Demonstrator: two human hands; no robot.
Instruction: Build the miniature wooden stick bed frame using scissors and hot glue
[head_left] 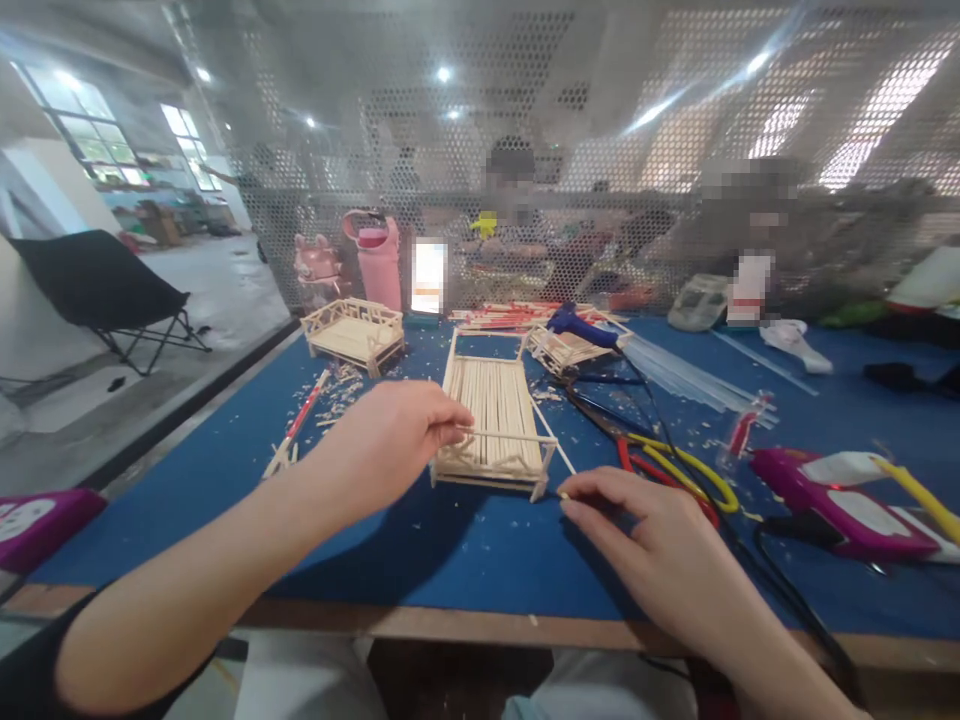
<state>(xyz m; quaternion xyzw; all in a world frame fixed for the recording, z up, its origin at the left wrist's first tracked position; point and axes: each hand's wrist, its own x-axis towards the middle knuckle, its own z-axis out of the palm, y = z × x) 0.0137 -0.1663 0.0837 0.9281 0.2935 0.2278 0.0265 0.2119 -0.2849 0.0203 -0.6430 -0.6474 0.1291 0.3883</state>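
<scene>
A miniature bed frame made of thin wooden sticks (491,400) lies on the blue table, its slats running away from me. My left hand (409,430) is closed at its near left corner, pinching the left end of the thin top rail. Off the near right corner, my right hand (637,530) pinches a short wooden stick piece (564,494) between thumb and forefinger. A slim loose stick (553,435) slants down along the bed's right side toward that hand. My left fingers hide the corner post.
Similar small stick beds (352,335) stand at the back left and behind a blue glue gun (581,325). Red-and-yellow-handled pliers (675,470), cables and a magenta device (847,500) lie right. Clear glue sticks (682,370) and wood scraps are scattered; perforated metal mesh (420,130) rises behind.
</scene>
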